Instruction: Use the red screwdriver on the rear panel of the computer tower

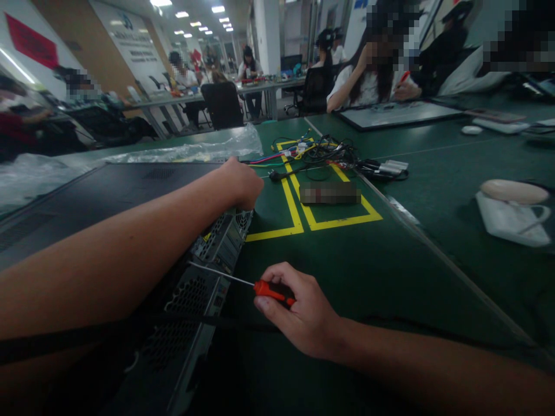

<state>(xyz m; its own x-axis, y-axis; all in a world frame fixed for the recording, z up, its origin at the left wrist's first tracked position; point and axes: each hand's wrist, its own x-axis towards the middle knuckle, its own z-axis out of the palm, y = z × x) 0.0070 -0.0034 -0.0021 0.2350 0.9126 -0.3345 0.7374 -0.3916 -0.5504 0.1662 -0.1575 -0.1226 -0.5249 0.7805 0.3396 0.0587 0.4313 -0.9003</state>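
A large dark metal equipment case (108, 190) lies at the left, its perforated rear panel (186, 294) facing right. My right hand (299, 309) is wrapped round the red and black handle of a screwdriver (273, 293). The long thin shaft points left, and its tip meets the rear panel near the case's upper edge. My left arm reaches across the top of the case. At the far rear corner is my left hand (245, 184), its fingers curled down beside the panel's end; what they hold, if anything, is hidden.
Tangled cables (329, 151) and a pixelated block (330, 193) lie by yellow tape (347, 221) on the green table (347, 260). Plastic wrap (208, 145) lies behind the case. A white dish (514, 219) is at the right. A person (368, 81) sits opposite, near a flat panel (399, 114).
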